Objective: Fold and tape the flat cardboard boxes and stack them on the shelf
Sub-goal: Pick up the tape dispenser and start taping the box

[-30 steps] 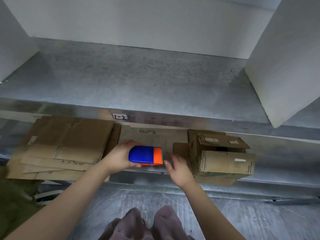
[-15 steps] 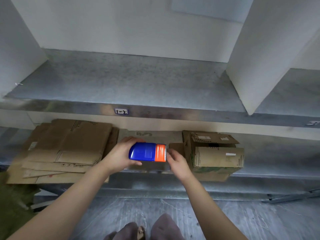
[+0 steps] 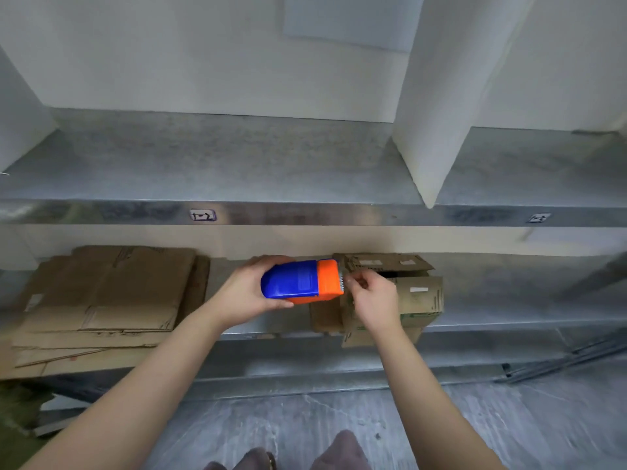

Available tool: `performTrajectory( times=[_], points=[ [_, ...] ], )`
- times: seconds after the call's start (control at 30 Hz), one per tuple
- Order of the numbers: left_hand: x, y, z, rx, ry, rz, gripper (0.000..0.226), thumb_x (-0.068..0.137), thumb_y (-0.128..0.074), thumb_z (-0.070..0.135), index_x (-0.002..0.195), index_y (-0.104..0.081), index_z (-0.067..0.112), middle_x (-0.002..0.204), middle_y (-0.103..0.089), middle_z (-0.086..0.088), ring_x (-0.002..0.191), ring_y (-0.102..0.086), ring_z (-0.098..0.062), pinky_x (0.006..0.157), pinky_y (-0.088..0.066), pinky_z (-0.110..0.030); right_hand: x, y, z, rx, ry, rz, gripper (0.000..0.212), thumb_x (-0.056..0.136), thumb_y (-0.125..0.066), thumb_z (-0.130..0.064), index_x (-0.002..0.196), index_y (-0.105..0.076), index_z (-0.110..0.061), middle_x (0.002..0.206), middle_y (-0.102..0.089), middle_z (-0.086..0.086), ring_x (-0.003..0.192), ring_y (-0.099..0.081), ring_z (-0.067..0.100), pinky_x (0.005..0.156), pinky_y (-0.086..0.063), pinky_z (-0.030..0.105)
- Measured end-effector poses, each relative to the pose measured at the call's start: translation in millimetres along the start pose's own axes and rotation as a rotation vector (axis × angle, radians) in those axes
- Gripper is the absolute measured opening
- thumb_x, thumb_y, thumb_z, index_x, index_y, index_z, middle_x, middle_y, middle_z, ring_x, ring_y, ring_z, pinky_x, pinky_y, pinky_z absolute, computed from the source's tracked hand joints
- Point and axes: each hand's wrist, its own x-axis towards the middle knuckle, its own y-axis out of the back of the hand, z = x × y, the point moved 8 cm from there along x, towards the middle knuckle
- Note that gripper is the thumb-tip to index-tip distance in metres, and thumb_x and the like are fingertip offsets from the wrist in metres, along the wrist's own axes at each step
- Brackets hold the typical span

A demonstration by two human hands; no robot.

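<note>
My left hand [image 3: 243,292] grips a blue and orange tape dispenser [image 3: 300,281], held level in front of the lower shelf. At its toothed orange end, my right hand [image 3: 372,301] has its fingers curled in a pinch at the tape edge. Behind that hand a folded cardboard box [image 3: 412,286] stands on the lower shelf with its top flaps partly open. A pile of flat cardboard boxes [image 3: 105,296] lies on the same shelf to the left.
A metal upper shelf [image 3: 220,167] spans the view, with a white divider panel [image 3: 437,106] standing on it at the right and a white wall behind. A grey floor [image 3: 339,418] lies below, with my feet at the bottom edge.
The dispenser has risen a little and shifted right. My right hand moved from beside it up to its toothed end and curled its fingers there. My view tilted upward.
</note>
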Motion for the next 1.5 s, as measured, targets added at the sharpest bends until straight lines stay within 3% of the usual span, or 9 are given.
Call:
performTrajectory(
  times=[0.1, 0.2, 0.43, 0.57, 0.73, 0.93, 1.1, 1.23, 1.5],
  points=[
    [10, -11, 20, 0.005, -0.026, -0.001, 0.069, 0.065, -0.088, 0.034, 0.122, -0.051, 0.045, 0.114, -0.051, 0.036, 0.107, -0.046, 0.014, 0.085, -0.035, -0.002, 7, 24, 13, -0.013, -0.034, 0.009, 0.014, 0.091, -0.061, -0.032, 0.093, -0.070, -0.022, 0.090, -0.070, -0.004, 0.086, -0.061, 0.018, 0.074, -0.048, 0.031],
    [25, -24, 43, 0.010, -0.052, 0.001, 0.071, 0.064, -0.088, 0.033, 0.125, -0.053, 0.041, 0.112, -0.047, 0.040, 0.107, -0.042, 0.021, 0.084, -0.032, 0.003, 20, 51, 28, -0.023, -0.071, -0.002, 0.014, 0.090, -0.062, -0.032, 0.090, -0.070, -0.021, 0.087, -0.068, -0.002, 0.083, -0.059, 0.020, 0.069, -0.043, 0.030],
    [31, -18, 52, 0.088, 0.032, 0.115, 0.066, 0.056, -0.085, 0.038, 0.117, -0.062, 0.029, 0.101, -0.056, 0.025, 0.091, -0.050, 0.009, 0.078, -0.034, 0.003, 74, 161, 106, -0.078, -0.196, 0.015, 0.014, 0.089, -0.063, -0.031, 0.081, -0.067, -0.021, 0.084, -0.069, 0.006, 0.083, -0.063, 0.028, 0.068, -0.042, 0.030],
    [44, -43, 61, 0.220, 0.058, 0.091, 0.076, 0.061, -0.091, 0.028, 0.129, -0.059, 0.021, 0.112, -0.061, 0.004, 0.097, -0.048, -0.008, 0.081, -0.030, -0.003, 91, 165, 131, -0.055, -0.220, -0.043, 0.017, 0.088, -0.062, -0.029, 0.077, -0.065, -0.017, 0.082, -0.068, 0.009, 0.084, -0.066, 0.033, 0.079, -0.054, 0.040],
    [68, -63, 52, 0.320, 0.155, 0.010, 0.078, 0.068, -0.085, 0.039, 0.137, -0.051, 0.030, 0.120, -0.059, 0.005, 0.109, -0.046, -0.013, 0.088, -0.035, -0.025, 105, 163, 153, 0.022, -0.270, -0.115, 0.018, 0.085, -0.064, -0.026, 0.072, -0.064, -0.013, 0.079, -0.068, 0.012, 0.084, -0.064, 0.034, 0.082, -0.055, 0.052],
    [88, -91, 35, 0.361, 0.230, -0.105, 0.072, 0.073, -0.079, 0.043, 0.138, -0.049, 0.033, 0.120, -0.058, 0.004, 0.106, -0.044, -0.012, 0.085, -0.033, -0.025, 116, 152, 168, -0.006, -0.301, -0.176, 0.019, 0.085, -0.062, -0.025, 0.067, -0.062, -0.019, 0.080, -0.068, 0.007, 0.088, -0.064, 0.031, 0.083, -0.056, 0.051],
    [92, -113, 18, 0.294, 0.312, -0.158, 0.074, 0.073, -0.080, 0.045, 0.138, -0.047, 0.032, 0.132, -0.054, 0.007, 0.122, -0.046, -0.016, 0.099, -0.037, -0.030, 121, 147, 181, -0.048, -0.326, -0.200, 0.019, 0.086, -0.062, -0.027, 0.070, -0.065, -0.017, 0.078, -0.069, 0.006, 0.083, -0.066, 0.028, 0.081, -0.057, 0.048],
    [88, -114, 6, 0.176, 0.335, -0.139, 0.077, 0.068, -0.082, 0.047, 0.136, -0.048, 0.036, 0.125, -0.054, 0.012, 0.109, -0.048, -0.008, 0.090, -0.037, -0.027, 124, 138, 196, -0.067, -0.356, -0.220, 0.019, 0.084, -0.062, -0.027, 0.069, -0.067, -0.018, 0.075, -0.069, 0.004, 0.079, -0.066, 0.026, 0.079, -0.058, 0.047],
    [83, -116, -11, 0.129, 0.381, -0.145, 0.082, 0.068, -0.082, 0.047, 0.139, -0.043, 0.040, 0.120, -0.050, 0.019, 0.105, -0.044, -0.001, 0.083, -0.035, -0.020, 121, 103, 218, -0.014, -0.415, -0.269, 0.019, 0.090, -0.060, -0.028, 0.075, -0.067, -0.019, 0.077, -0.069, 0.002, 0.078, -0.066, 0.023, 0.079, -0.058, 0.045]
  ],
)
